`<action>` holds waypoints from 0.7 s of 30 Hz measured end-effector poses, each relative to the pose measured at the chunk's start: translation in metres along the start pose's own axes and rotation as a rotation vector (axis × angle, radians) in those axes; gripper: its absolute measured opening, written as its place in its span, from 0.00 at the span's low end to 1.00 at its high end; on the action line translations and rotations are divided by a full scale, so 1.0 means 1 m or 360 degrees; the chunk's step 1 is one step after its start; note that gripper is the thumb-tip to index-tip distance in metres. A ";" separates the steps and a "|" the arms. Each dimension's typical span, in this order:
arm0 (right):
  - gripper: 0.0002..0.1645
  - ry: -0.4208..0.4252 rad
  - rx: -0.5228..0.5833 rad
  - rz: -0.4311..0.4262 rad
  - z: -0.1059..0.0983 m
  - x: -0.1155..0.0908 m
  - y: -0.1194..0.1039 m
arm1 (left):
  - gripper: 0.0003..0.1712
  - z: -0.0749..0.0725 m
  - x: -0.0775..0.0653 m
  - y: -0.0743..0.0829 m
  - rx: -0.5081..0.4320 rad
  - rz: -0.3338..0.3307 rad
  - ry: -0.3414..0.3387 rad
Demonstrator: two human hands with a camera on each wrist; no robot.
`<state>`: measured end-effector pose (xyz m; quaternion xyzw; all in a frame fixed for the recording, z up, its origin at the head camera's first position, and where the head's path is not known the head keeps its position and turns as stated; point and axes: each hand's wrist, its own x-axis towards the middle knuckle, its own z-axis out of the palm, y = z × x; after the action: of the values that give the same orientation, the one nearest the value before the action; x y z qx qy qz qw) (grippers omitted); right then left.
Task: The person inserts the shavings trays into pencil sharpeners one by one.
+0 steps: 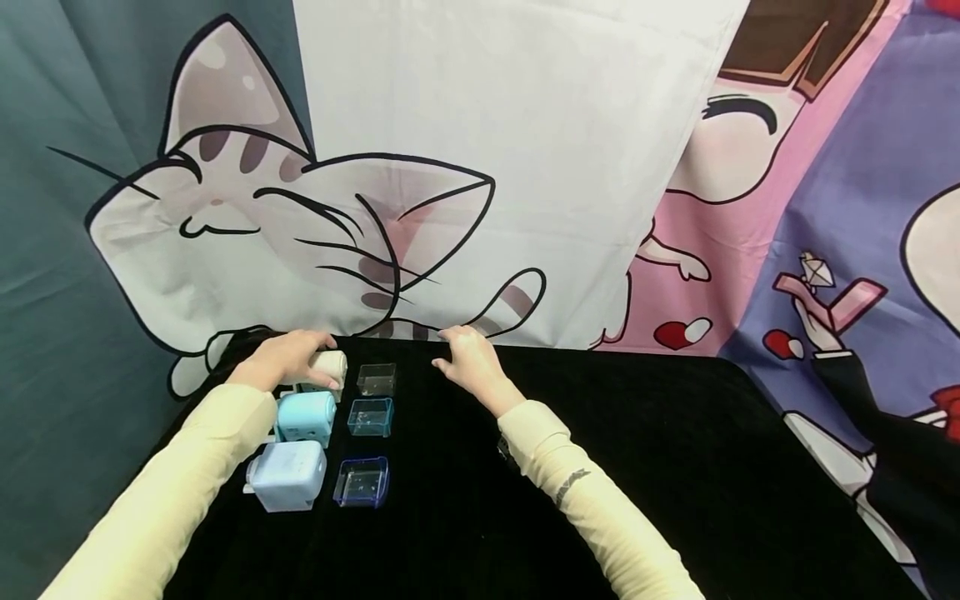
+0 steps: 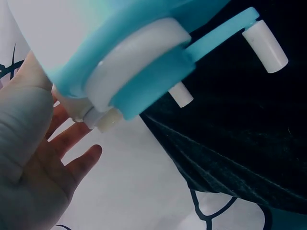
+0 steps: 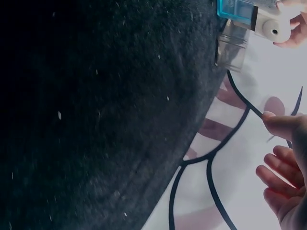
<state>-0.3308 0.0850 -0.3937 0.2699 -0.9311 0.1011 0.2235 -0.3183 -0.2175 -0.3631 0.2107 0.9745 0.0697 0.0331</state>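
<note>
My left hand [image 1: 281, 358] grips a cream-white crank pencil sharpener [image 1: 332, 363] at the far left of the black table, thumb on the near side and fingers over the far side. In the right wrist view, that sharpener's [image 3: 269, 25] face shows a round hole. Just nearer stands a turquoise sharpener [image 1: 306, 414]; its crank [image 2: 220, 36] with a white knob shows close up in the left wrist view. Nearest is a pale blue sharpener [image 1: 291, 479]. My right hand [image 1: 472, 362] is held over the far table edge, fingers loosely bent, holding nothing.
Beside the sharpeners, to their right, three clear drawers form a column: a greyish one [image 1: 377, 367], a turquoise-edged one [image 1: 371, 400] and a blue-edged one [image 1: 363, 460]. A printed cloth [image 1: 555, 167] hangs behind the black table [image 1: 637, 467].
</note>
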 end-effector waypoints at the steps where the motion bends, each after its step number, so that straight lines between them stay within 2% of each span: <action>1: 0.27 -0.0013 -0.0003 0.0008 0.002 0.000 -0.001 | 0.42 0.001 0.001 -0.001 -0.0003 0.0007 0.0002; 7: 0.27 -0.0058 0.0020 0.0061 0.012 0.003 -0.004 | 0.37 0.003 0.004 -0.002 -0.0022 0.0016 0.0011; 14: 0.29 -0.0131 0.0074 0.0039 0.025 0.003 -0.011 | 0.33 0.006 0.003 -0.001 -0.0019 0.0020 -0.0009; 21: 0.30 -0.0307 0.0179 0.0022 0.035 0.006 -0.022 | 0.32 0.011 0.003 -0.001 -0.0052 0.0004 -0.0032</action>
<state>-0.3359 0.0528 -0.4202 0.2840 -0.9431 0.1283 0.1164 -0.3202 -0.2157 -0.3737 0.2121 0.9726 0.0836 0.0463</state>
